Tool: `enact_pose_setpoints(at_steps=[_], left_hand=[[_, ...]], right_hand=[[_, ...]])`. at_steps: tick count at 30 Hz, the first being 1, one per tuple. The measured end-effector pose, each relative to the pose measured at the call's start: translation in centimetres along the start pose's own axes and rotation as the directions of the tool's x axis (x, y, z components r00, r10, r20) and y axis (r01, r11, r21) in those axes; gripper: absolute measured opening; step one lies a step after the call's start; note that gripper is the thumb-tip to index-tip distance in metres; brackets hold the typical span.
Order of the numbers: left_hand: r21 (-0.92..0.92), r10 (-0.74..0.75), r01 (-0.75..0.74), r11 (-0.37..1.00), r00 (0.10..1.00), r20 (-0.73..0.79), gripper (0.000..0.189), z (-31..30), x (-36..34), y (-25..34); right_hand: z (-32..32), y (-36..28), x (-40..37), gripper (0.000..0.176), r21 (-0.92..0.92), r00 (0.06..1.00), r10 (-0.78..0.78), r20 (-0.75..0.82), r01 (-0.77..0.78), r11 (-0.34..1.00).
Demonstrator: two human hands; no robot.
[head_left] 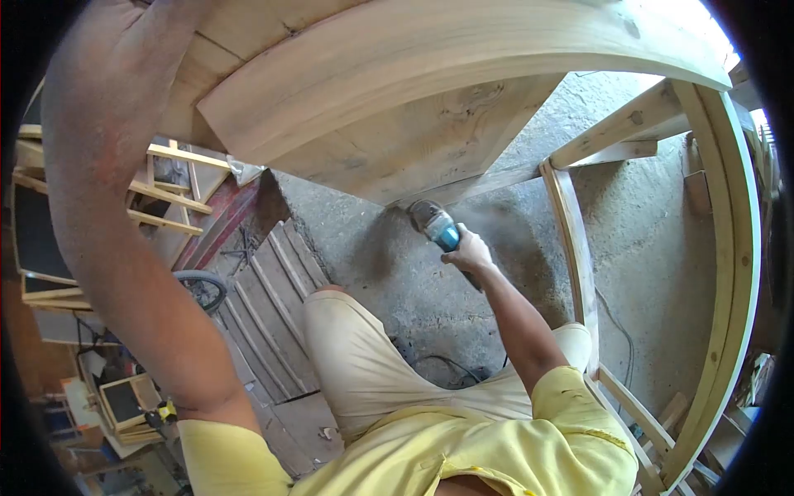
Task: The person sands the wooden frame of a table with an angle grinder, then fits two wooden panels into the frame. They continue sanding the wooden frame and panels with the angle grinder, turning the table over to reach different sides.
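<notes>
My right hand (470,250) is wrapped round the teal body of an angle grinder (446,235). The grinder's head, with a grey guard, meets the lower edge of a wooden panel (405,165) under a wide curved wooden piece (397,62). Dark dust spreads on the floor about the tool. On the left, my arm reaches up to the top edge of the view; my left hand (141,11) is mostly cut off there beside the woodwork, its fingers out of sight.
A curved wooden frame (738,289) rises on the right, joined to an upright post (571,240). Grooved boards (269,306) lie left of my knees on the concrete floor (380,285). Wooden slats (169,197) and a wheel (203,289) are farther left. A cable (620,335) runs along the floor.
</notes>
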State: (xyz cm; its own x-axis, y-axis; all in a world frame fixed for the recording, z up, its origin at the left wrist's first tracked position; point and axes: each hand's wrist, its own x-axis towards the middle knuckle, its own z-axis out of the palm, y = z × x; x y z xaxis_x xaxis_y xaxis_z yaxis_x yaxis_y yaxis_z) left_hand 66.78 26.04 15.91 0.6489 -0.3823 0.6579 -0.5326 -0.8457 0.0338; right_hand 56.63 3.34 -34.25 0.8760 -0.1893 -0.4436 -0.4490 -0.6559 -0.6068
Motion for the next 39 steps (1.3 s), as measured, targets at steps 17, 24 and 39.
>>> enact_pose_setpoints(at_steps=[17, 24, 39], left_hand=[[-0.077, 0.101, -0.1, 0.992, 0.995, 0.013, 0.059, -1.2, -0.2, -0.7], [-0.114, 0.146, -0.141, 0.983, 0.989, 0.03, 0.061, -1.5, -0.3, -0.4], [-0.203, 0.239, -0.223, 0.953, 0.969, 0.057, 0.067, -1.1, 0.3, 1.0]], right_hand=[[1.5, -2.1, 0.1, 0.071, 0.039, 1.0, 0.023, -0.019, -0.023, 0.999], [1.4, -4.7, 0.8, 0.07, 0.006, 0.998, -0.001, 0.067, 0.0, 1.0], [-8.4, 9.2, 3.2, 0.065, 0.108, 0.964, 0.153, -0.216, -0.132, 0.985]])
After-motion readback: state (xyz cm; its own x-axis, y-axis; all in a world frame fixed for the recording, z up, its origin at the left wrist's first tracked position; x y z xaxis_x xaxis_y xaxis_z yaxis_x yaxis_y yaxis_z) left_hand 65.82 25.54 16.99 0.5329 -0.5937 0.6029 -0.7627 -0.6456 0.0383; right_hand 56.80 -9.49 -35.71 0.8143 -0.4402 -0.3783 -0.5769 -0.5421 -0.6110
